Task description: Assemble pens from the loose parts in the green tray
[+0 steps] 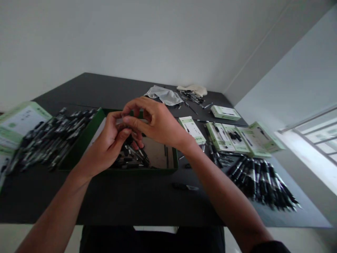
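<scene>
Both hands meet above a green tray [79, 147] that holds several black pens [131, 156]. My left hand [109, 142] is curled, its thumb and fingers pinched on a small pale part I cannot name. Fingertip to fingertip with it, my right hand [155, 121] has its fingers bent and pinches the same spot. What lies between the fingers is mostly hidden.
A heap of black pens [47, 138] lies left of the tray, another heap [263, 181] at the right. Several green-and-white small boxes [238, 137] sit right of the tray, a larger box [18, 121] far left. A grey cloth [163, 95] lies at the back. One loose pen [184, 187] rests near the front edge.
</scene>
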Motion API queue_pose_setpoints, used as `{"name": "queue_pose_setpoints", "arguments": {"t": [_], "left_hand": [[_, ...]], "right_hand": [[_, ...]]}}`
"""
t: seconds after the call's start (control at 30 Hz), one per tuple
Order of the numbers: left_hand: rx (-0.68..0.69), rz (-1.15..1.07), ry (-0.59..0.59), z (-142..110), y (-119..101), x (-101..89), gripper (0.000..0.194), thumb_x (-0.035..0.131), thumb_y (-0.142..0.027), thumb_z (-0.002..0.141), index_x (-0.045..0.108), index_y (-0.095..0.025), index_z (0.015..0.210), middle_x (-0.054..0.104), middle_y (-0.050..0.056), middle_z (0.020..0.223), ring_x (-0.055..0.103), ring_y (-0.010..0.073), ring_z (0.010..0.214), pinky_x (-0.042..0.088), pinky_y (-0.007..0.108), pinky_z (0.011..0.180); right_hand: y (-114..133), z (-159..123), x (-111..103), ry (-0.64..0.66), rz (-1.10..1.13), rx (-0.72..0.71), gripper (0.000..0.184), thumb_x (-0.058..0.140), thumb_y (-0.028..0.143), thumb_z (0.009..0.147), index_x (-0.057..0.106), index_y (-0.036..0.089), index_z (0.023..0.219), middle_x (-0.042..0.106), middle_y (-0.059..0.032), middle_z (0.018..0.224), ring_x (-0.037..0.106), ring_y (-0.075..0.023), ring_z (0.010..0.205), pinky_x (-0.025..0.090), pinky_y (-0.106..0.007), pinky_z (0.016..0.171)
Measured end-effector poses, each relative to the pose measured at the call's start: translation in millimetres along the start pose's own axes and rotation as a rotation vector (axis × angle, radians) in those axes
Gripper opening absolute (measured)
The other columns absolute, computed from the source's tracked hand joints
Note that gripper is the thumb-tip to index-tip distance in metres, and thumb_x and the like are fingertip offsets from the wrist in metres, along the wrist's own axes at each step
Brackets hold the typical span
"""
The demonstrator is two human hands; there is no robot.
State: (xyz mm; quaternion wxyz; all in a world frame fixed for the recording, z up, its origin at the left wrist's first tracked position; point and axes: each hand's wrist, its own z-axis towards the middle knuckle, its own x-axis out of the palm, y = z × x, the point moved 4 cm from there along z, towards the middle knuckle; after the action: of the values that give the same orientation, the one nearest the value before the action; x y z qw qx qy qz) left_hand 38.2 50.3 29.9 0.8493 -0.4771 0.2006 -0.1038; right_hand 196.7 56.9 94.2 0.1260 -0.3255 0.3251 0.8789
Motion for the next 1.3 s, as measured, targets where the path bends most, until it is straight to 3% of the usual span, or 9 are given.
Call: {"name": "queue_pose_setpoints", "arguments": {"t": [0.13, 0.23, 0.33, 0.4, 0.5, 0.67, 0.8, 1.1, 1.3], "left_hand": [[0.055, 0.177, -0.045, -1, -1, -4.4, 0.033, 0.054, -0.037, 0.108, 0.047, -0.03, 0.14, 0.067, 0.008, 0.125, 0.075, 0.0211, 0.099, 0.064, 0.037, 0.086], [0.045, 0.13, -0.038, -1, -1, -3.4, 0.047, 0.051, -0.042, 0.109, 0.038, -0.032, 0.153, 0.071, 0.009, 0.122, 0.073, 0.0249, 0.111, 0.06, 0.044, 0.099], [-0.004, -0.002, -0.054, 0, 1, -2.2, 0.053, 0.055, -0.046, 0.108, 0.034, -0.033, 0.154, 0.073, 0.006, 0.107, 0.073, 0.022, 0.084, 0.062, 0.038, 0.075], [-0.036, -0.003, -0.088, 0, 2, -3.2, 0.052, 0.058, -0.045, 0.107, 0.035, -0.035, 0.153, 0.069, 0.001, 0.093, 0.06, 0.0142, 0.058, 0.05, 0.029, 0.053], [-0.056, 0.033, -0.107, 0, 1, -4.9, 0.049, 0.057, -0.043, 0.107, 0.038, -0.036, 0.152, 0.057, -0.004, 0.078, 0.041, 0.0098, 0.049, 0.035, 0.026, 0.044], [-0.062, 0.014, -0.105, 1, 0, -6.2, 0.049, 0.057, -0.042, 0.107, 0.039, -0.034, 0.152, 0.055, -0.005, 0.074, 0.04, 0.0096, 0.051, 0.034, 0.025, 0.046], [-0.085, 0.008, -0.092, 1, 1, -6.3, 0.045, 0.055, -0.043, 0.108, 0.043, -0.033, 0.151, 0.055, -0.004, 0.075, 0.04, 0.0097, 0.053, 0.032, 0.023, 0.044], [-0.123, 0.044, -0.118, -1, -3, -7.8, 0.04, 0.056, -0.044, 0.107, 0.051, -0.033, 0.145, 0.052, -0.004, 0.073, 0.04, 0.0103, 0.053, 0.032, 0.02, 0.042], [-0.133, -0.275, -0.343, 0, 2, -22.8, 0.018, 0.05, -0.023, 0.093, 0.068, -0.02, 0.096, 0.05, -0.001, 0.071, 0.038, 0.012, 0.054, 0.028, 0.023, 0.042]], "right_hand": [[18, -2, -9, -0.064, -0.044, 0.038, 0.004, 0.07, 0.017, 0.096, 0.067, 0.018, 0.099, 0.069, -0.0006, 0.099, 0.058, -0.0112, 0.083, 0.049, -0.025, 0.077], [27, -16, -42, -0.135, -0.048, 0.123, 0.007, 0.064, 0.022, 0.099, 0.069, 0.017, 0.1, 0.07, 0.0002, 0.093, 0.058, -0.0097, 0.075, 0.049, -0.024, 0.069], [19, -47, -90, -0.232, -0.018, 0.274, 0.02, 0.062, 0.032, 0.1, 0.073, 0.015, 0.103, 0.071, -0.0001, 0.088, 0.059, -0.0085, 0.067, 0.044, -0.022, 0.057], [4, -77, -117, -0.234, -0.161, 0.402, 0.017, 0.068, 0.031, 0.093, 0.077, 0.016, 0.097, 0.071, 0.0003, 0.08, 0.06, -0.0087, 0.063, 0.043, -0.022, 0.055], [-26, -129, -139, -0.165, -0.388, 0.575, 0.011, 0.074, 0.026, 0.085, 0.081, 0.019, 0.088, 0.072, 0.0003, 0.067, 0.061, -0.0113, 0.056, 0.043, -0.025, 0.051], [-74, -194, -141, -0.058, -0.476, 0.807, 0.013, 0.078, 0.03, 0.081, 0.084, 0.019, 0.077, 0.075, -0.0044, 0.063, 0.064, -0.0166, 0.049, 0.043, -0.031, 0.049], [-98, -215, -134, 0.196, -0.463, 1.014, 0.029, 0.068, 0.044, 0.091, 0.086, 0.02, 0.087, 0.079, -0.0049, 0.072, 0.07, -0.0198, 0.063, 0.049, -0.033, 0.063], [-121, -213, -113, 0.441, -0.492, 1.118, 0.038, 0.067, 0.047, 0.089, 0.084, 0.016, 0.075, 0.071, -0.0043, 0.06, 0.064, -0.0179, 0.059, 0.043, -0.029, 0.06], [-107, -192, -117, 0.4, -0.621, 1.096, 0.042, 0.059, 0.046, 0.098, 0.086, 0.015, 0.104, 0.081, -0.0139, 0.087, 0.074, -0.0267, 0.082, 0.05, -0.033, 0.073]]}}
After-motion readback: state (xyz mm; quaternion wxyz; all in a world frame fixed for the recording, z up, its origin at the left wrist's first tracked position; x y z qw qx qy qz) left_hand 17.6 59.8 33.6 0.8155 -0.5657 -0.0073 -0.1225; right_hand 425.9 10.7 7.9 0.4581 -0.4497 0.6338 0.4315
